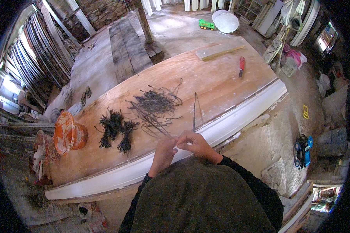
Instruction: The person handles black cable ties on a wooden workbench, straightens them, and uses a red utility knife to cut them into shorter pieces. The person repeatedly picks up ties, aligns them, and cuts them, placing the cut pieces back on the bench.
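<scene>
In the head view, the person's hands meet just below the centre of the frame, over the near edge of the wooden surface point(221, 89). The left hand point(164, 155) pinches a thin cord point(167, 133) that runs up and left from the fingertips. The right hand point(200, 146) has its fingers bent, tips against the left one's; whether these close on the cord cannot be told. A dark strip point(194, 112) rises just above the right hand. Left of centre lie a loose tangle of dark cords point(155, 101) and, lower, knotted bundles point(112, 125). An orange bucket point(70, 134) is farther left. Toward the upper right sit a red-handled tool point(242, 66) and a flat board point(217, 51).
</scene>
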Available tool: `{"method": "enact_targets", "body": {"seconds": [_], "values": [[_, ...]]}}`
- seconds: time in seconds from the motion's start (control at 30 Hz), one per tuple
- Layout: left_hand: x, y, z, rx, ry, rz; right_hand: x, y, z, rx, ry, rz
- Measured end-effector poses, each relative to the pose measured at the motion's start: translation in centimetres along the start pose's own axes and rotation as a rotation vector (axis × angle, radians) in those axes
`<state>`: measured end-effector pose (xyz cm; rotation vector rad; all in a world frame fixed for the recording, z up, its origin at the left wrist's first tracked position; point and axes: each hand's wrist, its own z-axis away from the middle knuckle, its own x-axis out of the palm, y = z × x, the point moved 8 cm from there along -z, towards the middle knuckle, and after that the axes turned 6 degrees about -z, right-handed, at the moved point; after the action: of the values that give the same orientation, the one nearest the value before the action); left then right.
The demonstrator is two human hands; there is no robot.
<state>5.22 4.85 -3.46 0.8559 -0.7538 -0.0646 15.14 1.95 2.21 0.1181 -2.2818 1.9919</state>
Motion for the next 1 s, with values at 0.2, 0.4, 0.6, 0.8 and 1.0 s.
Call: {"method": "enact_targets", "body": {"seconds": [0.2,0.4,0.6,0.8,1.0], "values": [[-0.2,0.5,-0.1,0.07,0.072,-0.072,0.1,4.7,0.5,0.398,0.086,-0.562],[-0.3,0.8,-0.4,0.115,0.077,-0.128,-0.8,0.0,-0.1,-0.127,0.186,0.127],[0.0,1.8,-0.5,0.097,0.003,-0.217,1.9,-4.2,0.3,-0.549,-0.069,0.605],[0.0,3.1,-0.1,0.138,-0.012,-0.317,2.0,-3.7,0.3,-0.432,-0.086,0.477],[0.5,4.1,0.7,0.246,0.064,-0.39,1.2,-3.3,0.4,-0.428,0.022,0.453]]}}
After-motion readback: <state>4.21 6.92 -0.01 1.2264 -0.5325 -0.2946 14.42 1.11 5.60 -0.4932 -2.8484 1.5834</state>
